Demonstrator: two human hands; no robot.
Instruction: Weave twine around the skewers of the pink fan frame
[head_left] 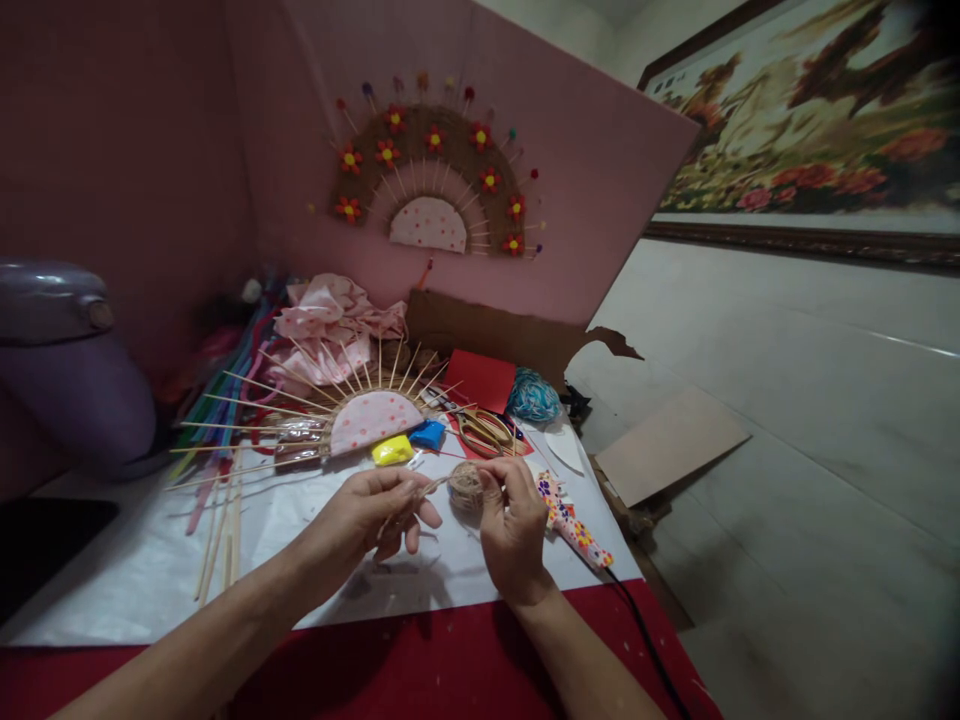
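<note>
Over the white table cover, my left hand (pixel 386 507) pinches a strand of brown twine, a loose end trailing below its fingers. My right hand (pixel 514 520) is closed at the side of a small ball of jute twine (pixel 466 487), thumb and fingers pressed together near it. The strand runs between the ball and my left fingers. Just beyond lies a half-round piece (pixel 375 422) in pink dotted cloth, with thin wooden sticks fanning out from its curved edge. Yellow (pixel 392 450) and blue (pixel 427 434) packets rest against its flat side.
Scissors (pixel 484 432), red card (pixel 480 380) and blue yarn (pixel 533 396) lie behind my hands. A flower-patterned glue gun (pixel 577 525) with a black cord is at right. Pink cloth (pixel 337 320) and a purple flask (pixel 71 370) stand left. A decorated fan (pixel 435 180) hangs on the pink board.
</note>
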